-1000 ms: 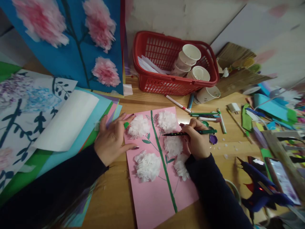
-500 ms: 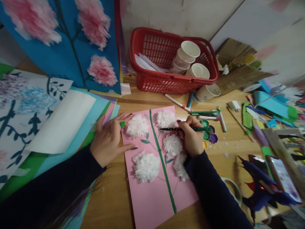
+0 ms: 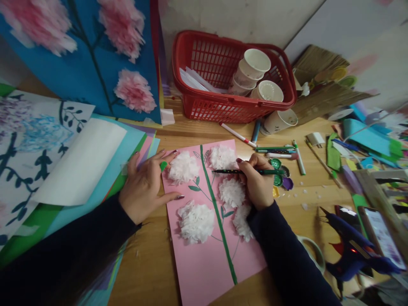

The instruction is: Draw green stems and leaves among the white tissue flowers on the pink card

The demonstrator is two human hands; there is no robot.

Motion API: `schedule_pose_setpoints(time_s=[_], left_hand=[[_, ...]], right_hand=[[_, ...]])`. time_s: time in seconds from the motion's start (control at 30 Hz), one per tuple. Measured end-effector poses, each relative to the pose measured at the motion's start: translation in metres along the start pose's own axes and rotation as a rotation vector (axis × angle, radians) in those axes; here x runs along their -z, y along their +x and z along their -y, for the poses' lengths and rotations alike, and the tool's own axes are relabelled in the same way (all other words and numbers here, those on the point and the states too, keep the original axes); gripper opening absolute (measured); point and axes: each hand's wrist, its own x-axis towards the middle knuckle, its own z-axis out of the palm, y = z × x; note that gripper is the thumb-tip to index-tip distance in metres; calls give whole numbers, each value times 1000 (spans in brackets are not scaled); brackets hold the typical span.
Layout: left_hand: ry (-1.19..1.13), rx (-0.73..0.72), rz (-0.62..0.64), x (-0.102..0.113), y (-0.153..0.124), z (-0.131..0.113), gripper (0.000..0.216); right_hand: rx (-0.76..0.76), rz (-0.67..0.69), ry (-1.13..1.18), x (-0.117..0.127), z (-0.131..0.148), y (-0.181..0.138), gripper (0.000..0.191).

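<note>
A pink sheet (image 3: 204, 259) lies on the wooden table, with a long green stem and several white tissue flowers (image 3: 195, 221) on it. My left hand (image 3: 145, 187) rests flat on the sheet's left edge, fingers spread, beside the upper left flower. My right hand (image 3: 256, 182) is closed round a dark green pen (image 3: 236, 171). The pen lies level, its tip pointing left toward the stem, between two flowers on the right side. Both arms wear dark sleeves.
A red basket (image 3: 204, 106) with paper cups stands behind the sheet. Markers (image 3: 277, 149) and paint caps lie to the right, a blue glue gun (image 3: 350, 248) and a phone (image 3: 381, 236) further right. Stacked coloured papers (image 3: 79, 161) and a blue flower poster (image 3: 79, 55) fill the left.
My right hand and the pen have shifted slightly left and up over the sheet. The left hand has stayed flat in place.
</note>
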Motion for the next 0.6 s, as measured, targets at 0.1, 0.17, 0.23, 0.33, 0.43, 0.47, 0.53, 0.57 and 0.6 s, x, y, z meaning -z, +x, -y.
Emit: schedule_pose_setpoints(time_s=[0.1,0.17,0.23,0.33,0.43,0.47,0.53,0.57,0.6], left_hand=[[-3,-4,9,0,0,0,59],[-1,-9,6,0,0,0,57],[8,-11,-3,0,0,0,56],[12,-9,-4,0,0,0,58],[10,-6,7,-1,-1,1,56],[13,-6,12,-1,-1,2,55],[20,-9,12,-1,-1,2,52],[22,-12,5,-1,-1,2,52],[22,-17,-2,-1,0,2,51]], right_hand=[[17,-4,-27,-1,0,0,38],[30,-10,-34,-1,1,0,38],[28,-19,-28,-2,2,0,38],[17,-18,-25,-2,3,0,38],[7,-16,-11,-2,3,-1,39],[-2,-15,-2,-2,2,-1,39],[-16,-8,14,-2,2,-1,38],[-21,-3,22,-2,2,-1,38],[-27,2,29,-2,2,-1,38]])
